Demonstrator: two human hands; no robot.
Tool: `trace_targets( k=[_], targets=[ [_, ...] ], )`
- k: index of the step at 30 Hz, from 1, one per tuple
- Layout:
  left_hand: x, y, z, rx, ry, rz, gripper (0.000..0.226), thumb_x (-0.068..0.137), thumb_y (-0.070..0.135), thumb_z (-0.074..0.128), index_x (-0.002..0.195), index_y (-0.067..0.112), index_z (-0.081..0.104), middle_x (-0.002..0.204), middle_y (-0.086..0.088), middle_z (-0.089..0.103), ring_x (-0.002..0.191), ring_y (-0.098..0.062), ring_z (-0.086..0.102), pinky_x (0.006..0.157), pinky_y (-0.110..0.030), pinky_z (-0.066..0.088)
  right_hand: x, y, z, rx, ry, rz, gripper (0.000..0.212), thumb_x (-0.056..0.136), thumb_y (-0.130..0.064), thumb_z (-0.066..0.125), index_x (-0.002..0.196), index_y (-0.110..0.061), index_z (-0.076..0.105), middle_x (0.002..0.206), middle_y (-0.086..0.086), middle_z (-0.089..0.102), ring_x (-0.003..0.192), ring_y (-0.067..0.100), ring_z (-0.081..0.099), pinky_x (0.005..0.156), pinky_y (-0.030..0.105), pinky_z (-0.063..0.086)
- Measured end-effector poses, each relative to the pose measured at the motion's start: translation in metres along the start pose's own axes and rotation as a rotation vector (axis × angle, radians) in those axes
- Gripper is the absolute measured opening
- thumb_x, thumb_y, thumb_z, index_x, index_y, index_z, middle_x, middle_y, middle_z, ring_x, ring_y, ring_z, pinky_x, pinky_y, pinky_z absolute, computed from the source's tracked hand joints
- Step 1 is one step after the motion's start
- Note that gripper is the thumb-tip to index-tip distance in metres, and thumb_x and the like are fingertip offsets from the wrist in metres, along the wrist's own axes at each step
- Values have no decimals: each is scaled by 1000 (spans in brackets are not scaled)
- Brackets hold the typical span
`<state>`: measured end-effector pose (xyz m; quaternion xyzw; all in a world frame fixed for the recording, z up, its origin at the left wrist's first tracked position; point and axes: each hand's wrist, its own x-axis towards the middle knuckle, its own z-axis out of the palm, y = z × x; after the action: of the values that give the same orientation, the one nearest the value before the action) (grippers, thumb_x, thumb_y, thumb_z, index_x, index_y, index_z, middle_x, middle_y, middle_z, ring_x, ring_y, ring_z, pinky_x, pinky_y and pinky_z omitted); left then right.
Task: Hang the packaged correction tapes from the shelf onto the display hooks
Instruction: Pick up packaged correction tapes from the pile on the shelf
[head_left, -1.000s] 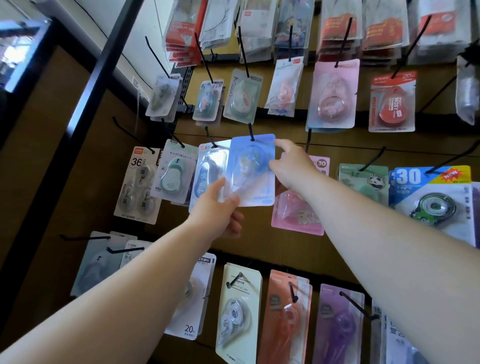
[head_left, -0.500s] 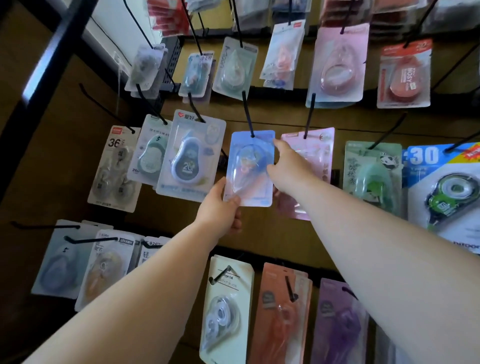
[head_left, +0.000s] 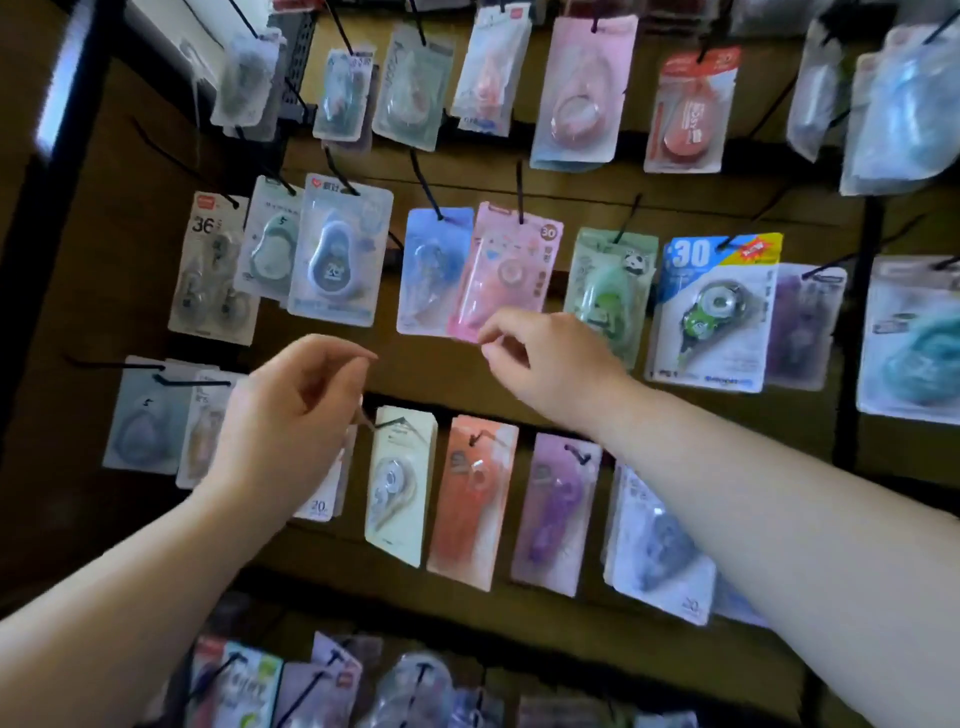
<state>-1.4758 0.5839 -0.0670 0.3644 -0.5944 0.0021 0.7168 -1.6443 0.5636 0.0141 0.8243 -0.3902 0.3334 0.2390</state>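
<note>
The blue packaged correction tape (head_left: 431, 270) hangs on a black display hook (head_left: 426, 187) in the middle row, partly overlapped by a pink pack (head_left: 506, 270) on its right. My left hand (head_left: 291, 415) is below and left of it, fingers loosely curled, holding nothing. My right hand (head_left: 550, 364) is just below the pink pack's lower edge, fingers bent and empty, close to the pack; I cannot tell whether a fingertip touches it.
Rows of hooks carry many correction tape packs: a white-blue pack (head_left: 337, 254), a green panda pack (head_left: 608, 291), a blue "30" pack (head_left: 711, 312), orange (head_left: 472, 499) and purple (head_left: 556, 504) packs lower down. A black upright post (head_left: 57, 171) stands at the left.
Both hands have let go of the blue pack and dropped below it. The pack now hangs on its hook. The camera has tilted down, showing lower rows.
</note>
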Motion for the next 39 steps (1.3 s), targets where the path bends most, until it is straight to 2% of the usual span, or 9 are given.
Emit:
trace_targets(
  k=[8, 13, 17, 20, 23, 26, 29, 33, 39],
  targets=[
    [-212, -14, -14, 68, -418, -87, 17, 62, 50, 47, 73, 47, 59, 60, 26, 63, 49, 8, 56, 48, -2, 39, -237, -2, 62, 251, -294, -62, 30, 81, -29, 42, 80, -16, 69, 71, -1, 72, 66, 11, 60, 58, 21, 43],
    [-320, -77, 8, 331, -846, -208, 36, 66, 55, 36, 86, 35, 59, 68, 14, 60, 76, -1, 57, 52, -13, 40, -364, -6, 123, 391, -819, 272, 27, 95, -30, 43, 112, -20, 61, 112, 1, 65, 96, 11, 57, 72, 21, 37],
    [-369, -133, 42, 483, -1099, -490, 26, 82, 51, 31, 71, 34, 48, 66, 6, 48, 68, -9, 53, 51, -20, 34, -432, 4, 193, 516, -1029, 655, 22, 93, -27, 47, 109, -18, 60, 82, -12, 60, 64, -4, 47, 55, 6, 34],
    [-406, -181, 68, 573, -1144, -697, 25, 89, 31, 37, 67, 34, 45, 95, -2, 66, 96, -23, 60, 60, -27, 34, -472, 19, 257, 649, -1091, 1034, 14, 93, -22, 49, 105, -17, 55, 86, -6, 55, 74, 5, 51, 61, 13, 39],
    [-444, -225, 84, 650, -1114, -881, 23, 91, 22, 39, 88, 26, 61, 110, -6, 67, 103, -26, 60, 73, -28, 44, -502, 30, 316, 690, -1124, 1275, 14, 92, -21, 51, 105, -15, 50, 92, -1, 54, 69, 7, 50, 55, 13, 38],
    [-475, -261, 91, 646, -1121, -1028, 25, 91, 19, 38, 72, 25, 53, 110, -9, 66, 102, -28, 59, 69, -26, 37, -519, 39, 363, 691, -1056, 1441, 12, 90, -17, 54, 101, -14, 49, 87, 1, 53, 66, 6, 47, 55, 17, 37],
    [-496, -295, 92, 634, -1045, -1149, 27, 92, 20, 41, 111, 18, 60, 126, -10, 59, 114, -29, 55, 85, -29, 43, -522, 49, 399, 733, -980, 1590, 31, 90, -14, 54, 120, -6, 52, 106, 9, 52, 91, 19, 51, 71, 27, 43],
    [-510, -331, 92, 670, -912, -1251, 48, 92, 24, 47, 137, 13, 40, 145, -12, 38, 130, -29, 42, 102, -32, 37, -521, 62, 441, 743, -851, 1728, 44, 89, -12, 57, 130, -3, 45, 132, 18, 50, 118, 32, 50, 100, 41, 41],
    [-524, -351, 101, 708, -1055, -1279, 68, 91, 35, 48, 147, 26, 12, 157, -10, -2, 145, -27, 8, 116, -35, 20, -521, 86, 480, 722, -658, 1871, 64, 87, -14, 61, 142, -7, 29, 145, 18, 37, 130, 36, 40, 107, 44, 36]
  ],
)
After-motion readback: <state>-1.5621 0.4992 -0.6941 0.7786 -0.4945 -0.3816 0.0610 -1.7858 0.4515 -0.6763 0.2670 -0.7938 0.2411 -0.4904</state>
